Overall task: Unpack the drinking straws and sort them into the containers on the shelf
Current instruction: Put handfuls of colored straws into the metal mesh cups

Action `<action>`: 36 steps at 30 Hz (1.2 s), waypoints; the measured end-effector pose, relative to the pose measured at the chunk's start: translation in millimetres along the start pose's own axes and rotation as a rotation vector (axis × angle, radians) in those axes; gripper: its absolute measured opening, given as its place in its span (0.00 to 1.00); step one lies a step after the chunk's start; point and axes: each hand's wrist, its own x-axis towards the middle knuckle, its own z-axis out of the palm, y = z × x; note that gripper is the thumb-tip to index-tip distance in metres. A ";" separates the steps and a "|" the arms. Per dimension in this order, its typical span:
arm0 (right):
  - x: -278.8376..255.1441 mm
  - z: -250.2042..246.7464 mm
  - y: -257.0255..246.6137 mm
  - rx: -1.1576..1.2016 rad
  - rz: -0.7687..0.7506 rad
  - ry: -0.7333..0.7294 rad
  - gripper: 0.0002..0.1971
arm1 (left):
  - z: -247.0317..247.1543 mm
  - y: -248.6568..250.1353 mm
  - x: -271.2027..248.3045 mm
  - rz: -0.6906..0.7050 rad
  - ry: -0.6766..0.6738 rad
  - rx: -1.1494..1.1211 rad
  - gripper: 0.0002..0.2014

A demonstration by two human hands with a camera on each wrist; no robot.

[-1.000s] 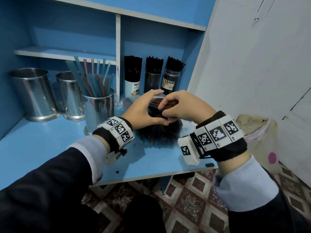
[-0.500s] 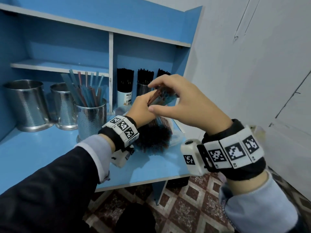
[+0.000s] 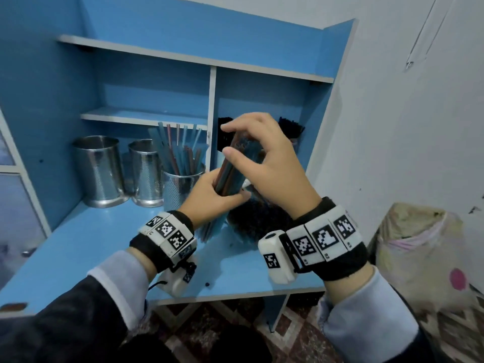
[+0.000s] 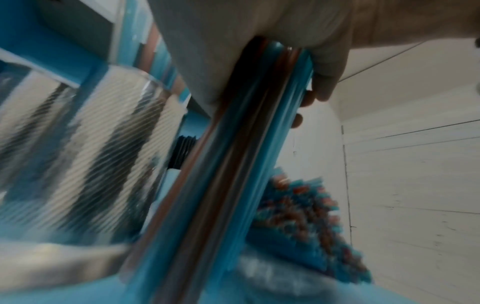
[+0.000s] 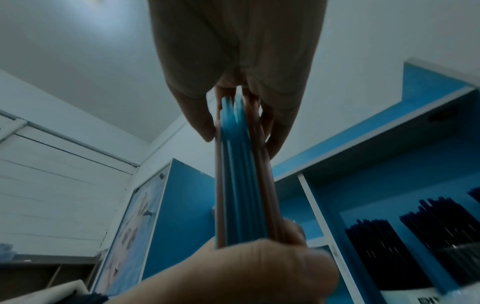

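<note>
A bunch of blue and reddish straws [image 3: 233, 167] stands tilted above the blue desk, held by both hands. My left hand [image 3: 214, 197] grips its lower half; my right hand [image 3: 251, 153] pinches its upper end between thumb and fingers. The right wrist view shows the bunch of straws [image 5: 244, 185] running from the right fingers down into the left hand [image 5: 246, 271]. In the left wrist view the straws [image 4: 233, 164] pass through the left palm, blurred. The opened pack of straws [image 3: 258, 222] lies on the desk under my hands. A perforated steel cup [image 3: 179, 188] beside them holds several coloured straws.
Two more steel cups [image 3: 98, 171] [image 3: 145, 174] stand to the left on the desk [image 3: 91, 237]. Containers of black straws [image 5: 384, 253] fill the right shelf compartment behind my hands. A white wall is at right; a cloth-covered bag [image 3: 419, 255] sits on the floor.
Both hands have lifted a bunch of straws out of the pack on the desk and raised it more upright. The head view has tilted upward.
</note>
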 end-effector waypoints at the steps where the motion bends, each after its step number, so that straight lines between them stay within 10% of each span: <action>1: -0.3 8.0 4.4 0.004 0.029 -0.023 0.11 | -5.1 -8.6 -3.7 -0.058 -0.009 0.007 0.10; 5: -1.9 35.1 22.2 -0.030 0.165 -0.182 0.13 | -20.2 -37.0 -15.8 -0.232 -0.070 0.059 0.09; 12: -6.5 45.2 47.9 0.120 0.379 -0.211 0.45 | -34.3 -49.4 -20.5 -0.278 -0.022 0.035 0.07; 20: -21.4 63.3 55.5 0.419 0.474 -0.512 0.19 | -36.4 -39.1 -37.3 -0.161 -0.268 0.124 0.18; 25: -5.5 60.2 48.2 0.549 0.414 -0.381 0.10 | -43.5 -33.0 -38.2 -0.049 0.013 -0.037 0.32; 31: 44.3 37.7 34.6 0.565 0.249 -0.033 0.05 | -63.5 -46.1 -22.1 0.134 0.588 0.444 0.42; 36: 77.0 33.7 33.8 0.578 0.278 0.117 0.05 | -87.0 -67.4 8.7 -0.204 0.411 0.278 0.76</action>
